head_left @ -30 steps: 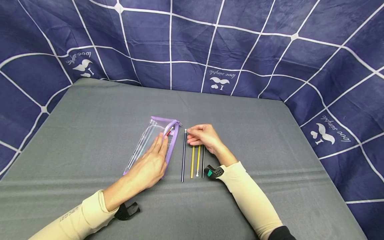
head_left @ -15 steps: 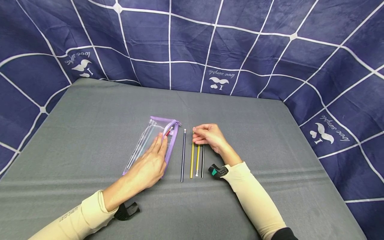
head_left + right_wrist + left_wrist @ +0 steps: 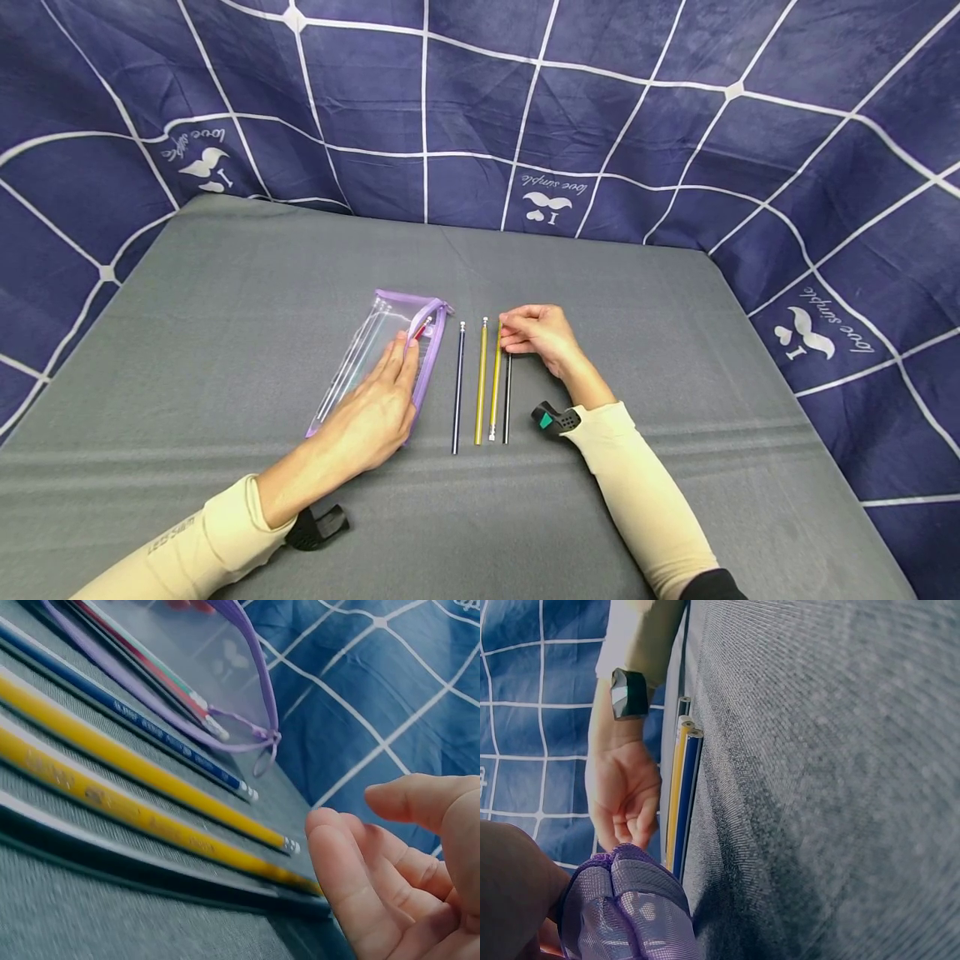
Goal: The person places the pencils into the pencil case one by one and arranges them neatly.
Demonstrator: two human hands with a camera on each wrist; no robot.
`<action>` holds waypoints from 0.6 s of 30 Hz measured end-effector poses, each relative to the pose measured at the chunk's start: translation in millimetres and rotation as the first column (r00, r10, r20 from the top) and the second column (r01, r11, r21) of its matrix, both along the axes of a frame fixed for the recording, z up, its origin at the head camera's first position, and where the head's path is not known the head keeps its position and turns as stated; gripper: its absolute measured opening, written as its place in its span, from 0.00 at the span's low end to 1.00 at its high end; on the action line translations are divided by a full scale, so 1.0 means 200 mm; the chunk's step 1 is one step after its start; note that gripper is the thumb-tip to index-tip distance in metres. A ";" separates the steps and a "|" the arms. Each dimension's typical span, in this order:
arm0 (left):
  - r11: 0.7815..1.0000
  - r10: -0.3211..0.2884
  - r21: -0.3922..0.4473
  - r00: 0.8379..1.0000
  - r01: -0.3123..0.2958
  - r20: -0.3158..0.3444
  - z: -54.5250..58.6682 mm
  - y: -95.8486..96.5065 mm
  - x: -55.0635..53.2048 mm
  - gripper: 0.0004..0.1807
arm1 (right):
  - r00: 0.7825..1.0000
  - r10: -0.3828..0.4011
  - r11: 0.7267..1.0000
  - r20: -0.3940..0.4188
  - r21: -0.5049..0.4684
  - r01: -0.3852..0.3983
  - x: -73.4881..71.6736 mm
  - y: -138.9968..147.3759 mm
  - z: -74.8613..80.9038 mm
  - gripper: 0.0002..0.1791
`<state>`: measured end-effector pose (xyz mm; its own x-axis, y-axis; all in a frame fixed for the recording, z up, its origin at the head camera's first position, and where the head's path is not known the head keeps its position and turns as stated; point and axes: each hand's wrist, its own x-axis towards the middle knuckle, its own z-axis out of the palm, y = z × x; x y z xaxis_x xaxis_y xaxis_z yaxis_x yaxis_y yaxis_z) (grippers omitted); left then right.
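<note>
A clear pencil case (image 3: 360, 350) with purple edging lies on the grey table, its zip side raised and gaping. My left hand (image 3: 378, 408) holds its upper side near the opening; the thumb is hidden in the head view. Pencils with white-ended erasers, one red (image 3: 161, 679), show inside. To the right lie a dark blue pencil (image 3: 458, 392), a yellow pencil (image 3: 481, 387), a second yellow pencil (image 3: 495, 392) with its eraser towards me, and a black pencil (image 3: 507, 400). My right hand (image 3: 542, 336) is at the second yellow pencil's far end, thumb and index finger apart.
The grey cloth-covered table (image 3: 637, 333) stretches out around the case and pencils. A blue curtain (image 3: 480, 108) with white grid lines stands along the back and sides. Each wrist wears a black device, such as the right wrist's camera (image 3: 555, 419).
My right hand has moved right, from the blue pencil's far end past the first yellow pencil to the second. The left hand and pencil case have stayed in place.
</note>
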<state>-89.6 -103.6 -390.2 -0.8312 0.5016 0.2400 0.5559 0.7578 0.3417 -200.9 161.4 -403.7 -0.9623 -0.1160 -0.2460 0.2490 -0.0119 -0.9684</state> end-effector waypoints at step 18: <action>1.000 0.004 0.007 1.000 -0.004 -0.005 0.00 0.00 0.00 0.38 | 0.999 -0.044 0.966 0.021 0.254 0.037 -0.01 0.06 -0.03 0.10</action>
